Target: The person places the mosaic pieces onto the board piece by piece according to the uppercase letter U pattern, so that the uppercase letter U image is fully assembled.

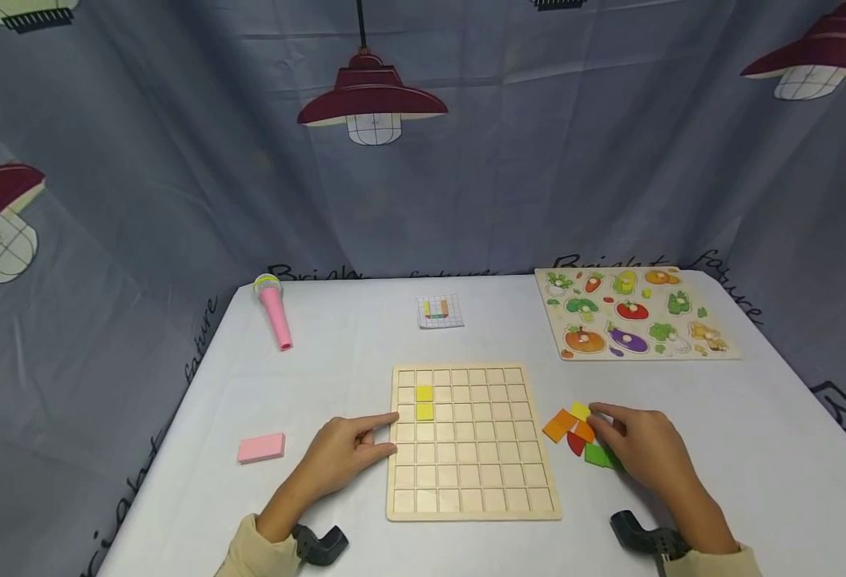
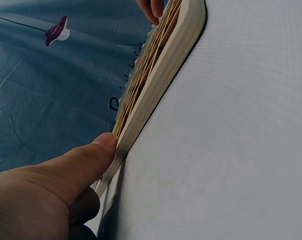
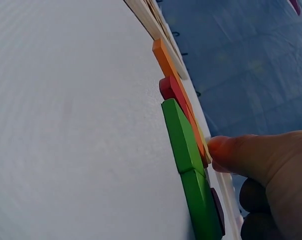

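A light wooden grid board [image 1: 466, 513] lies in the middle of the table, with two yellow square pieces [image 1: 424, 402] one above the other in its second column. At its left edge my left hand [image 1: 344, 453] touches the side with forefinger and thumb extended and spread. Right of the board is a small pile of coloured pieces: an orange piece [image 1: 559, 425], a red piece [image 1: 576, 444], green pieces [image 3: 183, 142] and a yellow piece [image 1: 579, 410]. My right hand [image 1: 642, 449] seems to pinch the yellow piece's edge; its fingers partly hide the pile.
Behind the board lies a small card [image 1: 441, 311] with a coloured pattern on a grid. A vegetable puzzle board [image 1: 639, 312] is at the back right. A pink toy microphone [image 1: 275, 316] lies back left, and a pink block [image 1: 260, 448] nearer on the left.
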### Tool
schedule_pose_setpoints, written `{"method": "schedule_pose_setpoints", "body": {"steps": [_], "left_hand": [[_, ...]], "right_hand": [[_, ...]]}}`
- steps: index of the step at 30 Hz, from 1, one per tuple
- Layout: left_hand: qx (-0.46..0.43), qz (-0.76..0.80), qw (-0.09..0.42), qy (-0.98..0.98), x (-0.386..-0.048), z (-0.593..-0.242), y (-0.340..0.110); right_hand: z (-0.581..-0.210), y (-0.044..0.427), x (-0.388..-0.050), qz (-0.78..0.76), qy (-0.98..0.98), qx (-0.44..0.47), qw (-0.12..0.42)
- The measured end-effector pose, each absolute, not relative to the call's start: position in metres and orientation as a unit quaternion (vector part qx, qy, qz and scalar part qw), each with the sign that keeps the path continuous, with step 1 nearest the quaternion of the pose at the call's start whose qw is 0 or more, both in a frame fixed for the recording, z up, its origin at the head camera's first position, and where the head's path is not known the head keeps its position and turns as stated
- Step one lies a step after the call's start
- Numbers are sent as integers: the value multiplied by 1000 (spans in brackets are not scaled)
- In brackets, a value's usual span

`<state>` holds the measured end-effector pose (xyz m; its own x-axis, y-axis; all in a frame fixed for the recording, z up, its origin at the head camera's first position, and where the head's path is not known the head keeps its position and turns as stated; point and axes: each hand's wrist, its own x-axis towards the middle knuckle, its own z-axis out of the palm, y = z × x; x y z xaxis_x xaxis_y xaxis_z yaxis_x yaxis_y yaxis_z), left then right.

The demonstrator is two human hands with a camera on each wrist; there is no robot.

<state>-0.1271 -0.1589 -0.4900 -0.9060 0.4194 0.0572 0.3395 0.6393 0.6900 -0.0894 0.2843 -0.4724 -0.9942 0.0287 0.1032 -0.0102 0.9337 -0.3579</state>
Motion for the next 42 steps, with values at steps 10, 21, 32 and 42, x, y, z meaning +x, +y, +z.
{"method": "schedule_pose_setpoints", "body": {"steps": [10,21,32,42], "left_hand": [[209,373,53,902,-127,-489,-158],[208,373,53,903,-127,-488,-158],[210,375,56,901,-126,-488,-158],[211,372,55,902,-126,-486,-157]], "right_hand": [[-475,282,-91,176,-982,4,67],[-476,282,-91,172,-982,-5,73],[-478,282,-91,167,-982,-12,85],[-478,283,-92,171,-983,4,73]]}}
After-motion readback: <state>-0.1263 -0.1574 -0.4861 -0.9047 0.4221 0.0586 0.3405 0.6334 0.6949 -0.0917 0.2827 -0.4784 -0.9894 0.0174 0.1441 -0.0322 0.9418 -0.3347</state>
